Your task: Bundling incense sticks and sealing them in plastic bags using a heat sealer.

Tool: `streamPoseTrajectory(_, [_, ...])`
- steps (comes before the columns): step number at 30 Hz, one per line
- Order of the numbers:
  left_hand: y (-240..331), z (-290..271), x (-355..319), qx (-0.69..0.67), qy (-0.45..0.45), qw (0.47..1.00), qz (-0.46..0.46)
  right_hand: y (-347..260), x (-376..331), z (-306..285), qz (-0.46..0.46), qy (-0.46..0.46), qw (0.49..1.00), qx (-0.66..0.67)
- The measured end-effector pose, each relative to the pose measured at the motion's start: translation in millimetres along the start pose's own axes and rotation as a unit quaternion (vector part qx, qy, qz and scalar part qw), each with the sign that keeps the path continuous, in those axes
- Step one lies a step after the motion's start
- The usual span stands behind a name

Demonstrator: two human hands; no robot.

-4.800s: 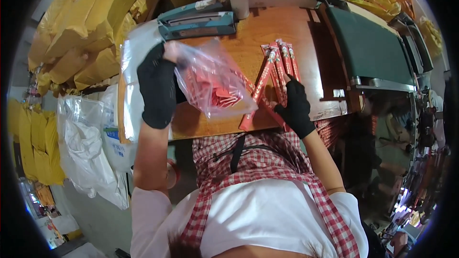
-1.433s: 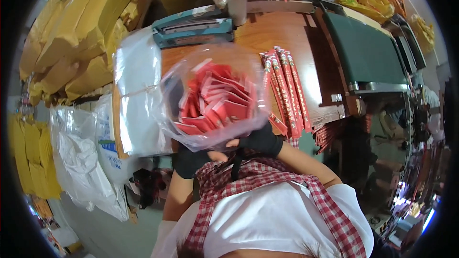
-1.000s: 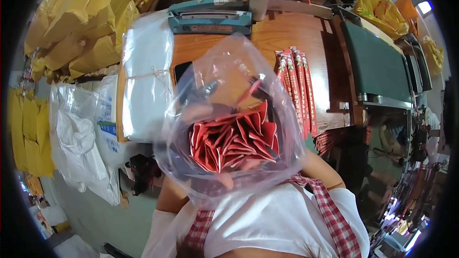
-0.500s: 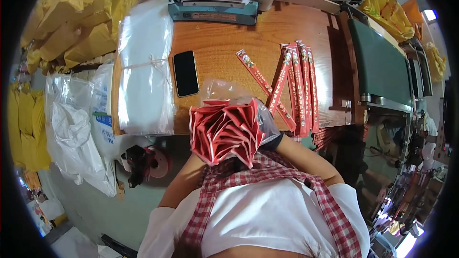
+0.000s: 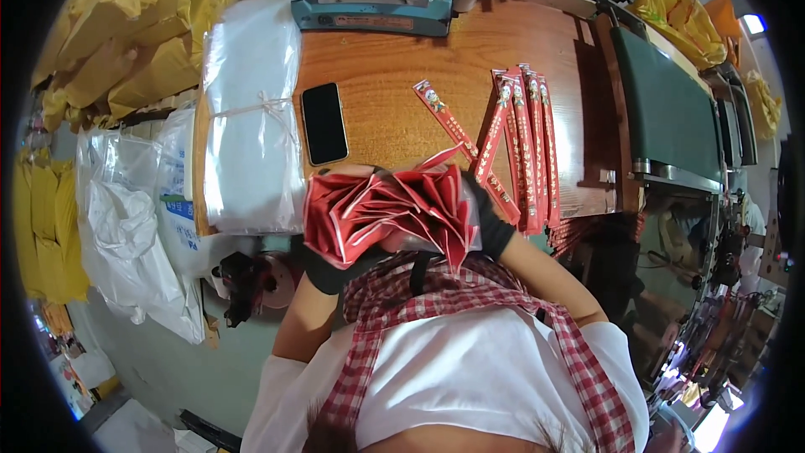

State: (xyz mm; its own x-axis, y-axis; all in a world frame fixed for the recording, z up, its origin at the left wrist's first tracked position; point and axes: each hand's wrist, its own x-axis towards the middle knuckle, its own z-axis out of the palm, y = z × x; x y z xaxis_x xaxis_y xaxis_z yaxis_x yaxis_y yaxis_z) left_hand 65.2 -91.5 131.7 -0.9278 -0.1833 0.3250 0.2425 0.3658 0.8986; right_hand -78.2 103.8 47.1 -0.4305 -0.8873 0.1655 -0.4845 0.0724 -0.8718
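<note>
Both gloved hands, left hand (image 5: 323,262) and right hand (image 5: 489,226), clasp a fanned bundle of red packets (image 5: 381,214) at the near edge of the wooden table (image 5: 394,92), beside a black phone (image 5: 324,123), forearms angled inward

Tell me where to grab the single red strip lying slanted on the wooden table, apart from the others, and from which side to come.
Probably take the slanted red strip at its upper end, near the sealer, coming from above with fingers across its narrow width. It lies flat, long and thin, and that end has bare wood around it; its lower end runs toward the fanned red packets and the other strips.
</note>
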Motion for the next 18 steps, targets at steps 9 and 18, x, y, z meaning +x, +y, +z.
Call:
streamPoseTrajectory(9, [-4, 10, -32, -0.09, 0.121, 0.987, -0.058, 59, -38, -65, 0.36, 0.224, 0.815, -0.395])
streamPoseTrajectory(18, [-15, 5, -63, -0.042, 0.077, 0.965, -0.246, 65, 107, 6, -0.037, 0.027, 0.941, -0.335])
